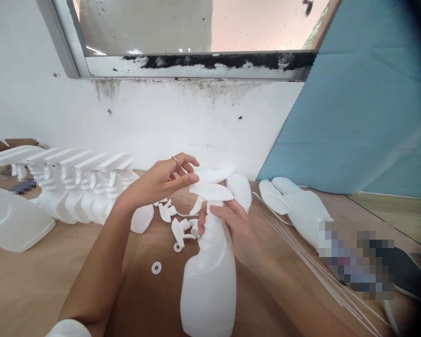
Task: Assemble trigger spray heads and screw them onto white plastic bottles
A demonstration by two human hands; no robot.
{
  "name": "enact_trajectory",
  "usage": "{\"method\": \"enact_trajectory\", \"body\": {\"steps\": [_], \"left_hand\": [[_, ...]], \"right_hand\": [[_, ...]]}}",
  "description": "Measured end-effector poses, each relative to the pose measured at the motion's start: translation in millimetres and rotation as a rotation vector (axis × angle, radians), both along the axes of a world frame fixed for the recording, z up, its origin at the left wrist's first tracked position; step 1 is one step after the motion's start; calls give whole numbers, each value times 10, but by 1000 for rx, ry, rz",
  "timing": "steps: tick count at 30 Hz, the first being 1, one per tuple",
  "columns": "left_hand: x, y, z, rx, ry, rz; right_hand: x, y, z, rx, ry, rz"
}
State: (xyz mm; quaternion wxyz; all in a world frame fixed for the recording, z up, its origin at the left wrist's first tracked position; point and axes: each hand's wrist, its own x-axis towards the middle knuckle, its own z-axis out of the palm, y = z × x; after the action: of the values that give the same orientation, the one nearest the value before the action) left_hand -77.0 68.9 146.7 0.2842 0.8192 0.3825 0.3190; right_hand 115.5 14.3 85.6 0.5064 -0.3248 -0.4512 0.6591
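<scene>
My right hand point(240, 229) is wrapped round the neck of a white spray bottle point(210, 281), which leans away from me. On its top sits a smooth white sprayer head point(213, 192). My left hand point(177, 173), wearing a ring, hovers beside the back end of that head, with thumb and fingers apart and nothing visible between them. Whether the thumb tip touches the head I cannot tell. Loose white trigger parts point(178, 233) lie left of the bottle, and a small white washer point(156, 267) rests on the brown surface nearer me.
Several white spray bottles with sprayer heads point(87, 187) stand in a row at left. Another white bottle point(17, 220) lies in front of them. At right are thin white tubes point(312, 262), more white bottles point(303, 208) and a blue sheet point(358, 121). A white wall point(161, 121) closes the back.
</scene>
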Motion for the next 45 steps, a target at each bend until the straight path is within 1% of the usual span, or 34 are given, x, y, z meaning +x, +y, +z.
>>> {"method": "enact_trajectory", "body": {"steps": [3, 8, 13, 17, 21, 24, 27, 29, 33, 35, 37, 40, 44, 45], "left_hand": [[96, -29, -11, 0, -17, -33], [142, -57, -7, -11, 98, -58], [146, -38, -34, 91, 135, -57], [156, -73, -48, 115, 85, -58], [174, -118, -40, 120, 9, -68], [199, -119, -54, 125, -47, -102], [244, -118, -83, 196, -96, -106], [273, -135, -92, 279, -121, -84], [295, -201, -60, 481, -123, -89], [295, -226, -41, 538, -91, -86], [305, -231, -44, 542, -80, -79], [350, -196, -95, 505, -140, -87], [424, -142, -163, 497, -209, -85], [436, -138, -169, 506, -206, -87]], "right_hand": [[-5, 1, -1, -17, -20, -24], [40, 20, -31, 29, -37, -38], [68, 18, -50, 105, -58, -44], [79, -15, -46, 154, -54, -76], [100, -11, -65, 249, -8, -90], [113, 15, -103, 260, 62, -65], [129, 31, -131, 273, 62, -93], [147, 30, -129, 343, 12, -125], [195, 29, -109, 626, -169, -230], [207, 47, -120, 682, -219, -255], [202, 78, -142, 670, -191, -235], [171, 125, -161, 637, -129, -211], [156, 156, -145, 478, -146, -299], [164, 162, -144, 466, -136, -289]]}}
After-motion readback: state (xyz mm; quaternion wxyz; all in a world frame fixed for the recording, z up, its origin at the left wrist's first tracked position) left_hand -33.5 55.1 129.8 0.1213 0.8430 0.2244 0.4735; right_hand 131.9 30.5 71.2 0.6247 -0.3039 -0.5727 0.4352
